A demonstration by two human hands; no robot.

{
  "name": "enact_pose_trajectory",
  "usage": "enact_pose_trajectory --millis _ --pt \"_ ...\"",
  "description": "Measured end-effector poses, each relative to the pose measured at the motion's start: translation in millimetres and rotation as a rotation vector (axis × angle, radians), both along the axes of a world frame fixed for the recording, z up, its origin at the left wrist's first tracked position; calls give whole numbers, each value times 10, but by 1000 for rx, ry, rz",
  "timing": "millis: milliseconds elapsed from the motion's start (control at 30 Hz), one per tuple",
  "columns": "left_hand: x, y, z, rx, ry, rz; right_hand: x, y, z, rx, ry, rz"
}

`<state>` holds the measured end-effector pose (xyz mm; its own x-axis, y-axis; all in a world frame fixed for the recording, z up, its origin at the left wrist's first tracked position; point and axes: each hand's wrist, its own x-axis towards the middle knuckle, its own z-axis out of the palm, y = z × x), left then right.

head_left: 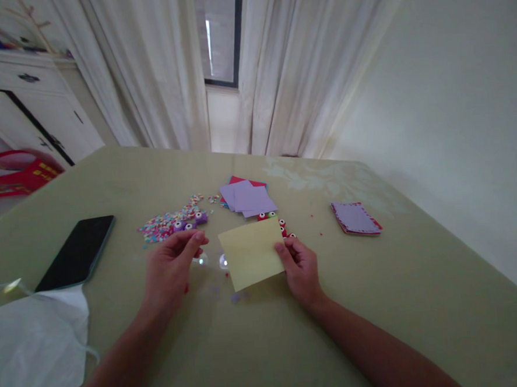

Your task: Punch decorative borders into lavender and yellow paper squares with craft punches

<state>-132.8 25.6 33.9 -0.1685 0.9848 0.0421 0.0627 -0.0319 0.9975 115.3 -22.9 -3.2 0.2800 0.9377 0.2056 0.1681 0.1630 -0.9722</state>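
My right hand grips a pale yellow square of paper by its right edge, thumb on top. The sheet is tilted up above the table. To its left, apart from the paper, my left hand is closed in a pinch; anything between thumb and forefinger is too small to make out. Just beyond the left hand sit small purple pieces with white eye-like dots. Similar red and green pieces lie behind the paper, partly hidden by it. A stack of lilac paper squares lies farther back, over red and blue sheets.
Colourful paper confetti is heaped beyond my left hand. A black phone and a white face mask lie at left. At right lies a lilac and red stack with notched edges. Curtains hang behind the table.
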Motion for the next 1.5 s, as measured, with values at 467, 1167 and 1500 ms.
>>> enact_pose_trajectory --millis 467,1167,1500 --pt "185 -136 -58 -153 -89 -231 -79 -60 72 -12 -94 222" --pt "224 -112 -136 -130 -134 -408 -75 -49 -18 76 -2 83" --pt "222 -126 -76 -102 -95 -361 -90 -61 -16 96 11 92"
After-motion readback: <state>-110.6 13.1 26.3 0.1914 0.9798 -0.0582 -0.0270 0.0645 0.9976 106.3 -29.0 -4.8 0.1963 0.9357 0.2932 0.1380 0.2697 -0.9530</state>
